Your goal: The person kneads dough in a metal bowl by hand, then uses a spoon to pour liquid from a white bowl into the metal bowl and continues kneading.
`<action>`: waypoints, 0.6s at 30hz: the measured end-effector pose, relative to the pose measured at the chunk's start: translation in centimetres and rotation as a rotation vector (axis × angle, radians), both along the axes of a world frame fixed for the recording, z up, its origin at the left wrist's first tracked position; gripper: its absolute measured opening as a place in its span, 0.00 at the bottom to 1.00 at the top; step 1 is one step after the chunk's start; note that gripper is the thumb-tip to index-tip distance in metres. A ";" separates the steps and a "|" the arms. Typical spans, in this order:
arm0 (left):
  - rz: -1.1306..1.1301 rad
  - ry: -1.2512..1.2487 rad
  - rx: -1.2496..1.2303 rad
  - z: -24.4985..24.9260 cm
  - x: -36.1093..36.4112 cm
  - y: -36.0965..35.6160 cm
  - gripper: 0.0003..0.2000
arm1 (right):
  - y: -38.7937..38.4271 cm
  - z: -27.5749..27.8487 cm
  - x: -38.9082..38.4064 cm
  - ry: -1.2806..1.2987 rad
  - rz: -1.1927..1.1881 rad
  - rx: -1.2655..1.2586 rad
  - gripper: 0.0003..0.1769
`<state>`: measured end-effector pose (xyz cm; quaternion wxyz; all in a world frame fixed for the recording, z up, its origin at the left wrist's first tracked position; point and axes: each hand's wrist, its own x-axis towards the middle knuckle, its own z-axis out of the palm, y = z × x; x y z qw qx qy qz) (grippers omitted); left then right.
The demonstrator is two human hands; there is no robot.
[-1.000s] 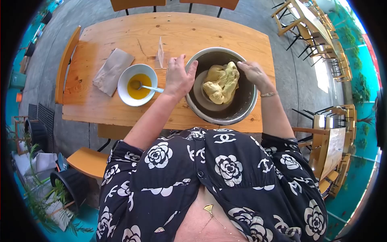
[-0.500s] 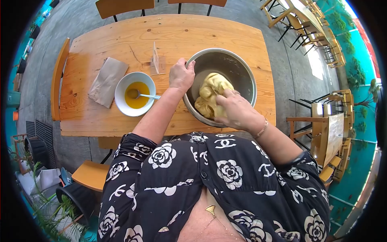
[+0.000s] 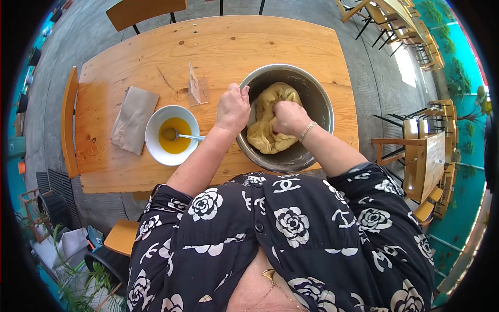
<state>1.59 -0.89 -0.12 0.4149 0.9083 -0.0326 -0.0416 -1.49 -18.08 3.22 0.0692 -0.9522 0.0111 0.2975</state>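
Observation:
A large metal mixing bowl point(image 3: 318, 101) holds a soft, yellowish mass of dough point(image 3: 264, 136). My left hand point(image 3: 233, 110) is closed around the bowl's left rim, thumb up along the edge. Inside the bowl, my right hand point(image 3: 291, 118) is curled into a fist and pressed into the middle of the dough, its fingertips hidden. Left of my left forearm stands a white bowl point(image 3: 152, 141) of yellow-orange liquid, with a spoon point(image 3: 191, 137) resting in it and its handle pointing right.
Folded brown paper point(image 3: 134, 119) lies on the wooden table point(image 3: 208, 47), left of the white bowl. A small clear stand point(image 3: 196, 88) is behind that bowl. Chairs border the table, one at the left point(image 3: 70, 122) and one at the back point(image 3: 145, 13). More furniture stands at right.
My right hand has gone from gripping the dough's near right side to pressing a fist into its middle. The dough is spread longer across the bowl. My left hand stays on the rim.

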 end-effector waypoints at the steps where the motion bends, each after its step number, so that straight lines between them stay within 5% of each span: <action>1: 0.004 -0.010 0.000 -0.2 -0.1 0.0 0.19 | 0.8 0.4 1.0 0.043 -0.020 -0.018 0.16; 12: 0.049 -0.032 0.038 -0.7 0.4 -0.2 0.18 | 4.0 -2.3 1.9 -0.100 0.045 -0.053 0.12; 15: 0.049 -0.027 -0.010 -0.8 0.5 0.0 0.18 | 1.1 -0.7 0.2 -0.130 0.025 0.211 0.17; 17: 0.041 -0.022 -0.032 -1.2 0.5 0.3 0.20 | -1.8 3.0 -0.2 0.033 -0.281 0.712 0.26; 18: 0.038 -0.008 -0.042 -0.8 0.4 0.3 0.22 | -3.4 3.2 -0.4 -0.048 -0.369 0.767 0.28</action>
